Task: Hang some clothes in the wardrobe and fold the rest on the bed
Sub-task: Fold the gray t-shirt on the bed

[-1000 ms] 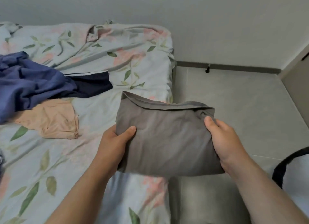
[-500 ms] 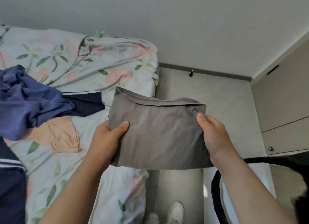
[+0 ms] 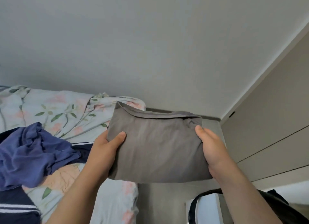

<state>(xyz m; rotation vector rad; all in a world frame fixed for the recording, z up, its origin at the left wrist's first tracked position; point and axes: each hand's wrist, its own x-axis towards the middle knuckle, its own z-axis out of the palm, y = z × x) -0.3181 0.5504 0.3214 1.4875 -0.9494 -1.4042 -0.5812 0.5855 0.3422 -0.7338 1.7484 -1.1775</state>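
Note:
A folded grey garment (image 3: pixel 157 145) is held flat in the air beside the bed's right edge. My left hand (image 3: pixel 104 150) grips its left side, thumb on top. My right hand (image 3: pixel 213 150) grips its right side the same way. On the bed (image 3: pixel 55 110), with its floral sheet, lie a crumpled blue garment (image 3: pixel 30 155), a peach garment (image 3: pixel 61 178) below it, and a dark navy garment with white stripes (image 3: pixel 16 207) at the lower left. A wardrobe (image 3: pixel 274 136) with beige panels stands at the right.
A grey tiled floor strip (image 3: pixel 160 203) runs between bed and wardrobe. A black strap or bag (image 3: pixel 275 205) sits at the lower right beside a white object (image 3: pixel 207 210). A plain white wall (image 3: pixel 150 48) fills the upper view.
The view has tilted upward and turned right, showing more wall and wardrobe. Both hands have lifted the folded grey garment with the same grip.

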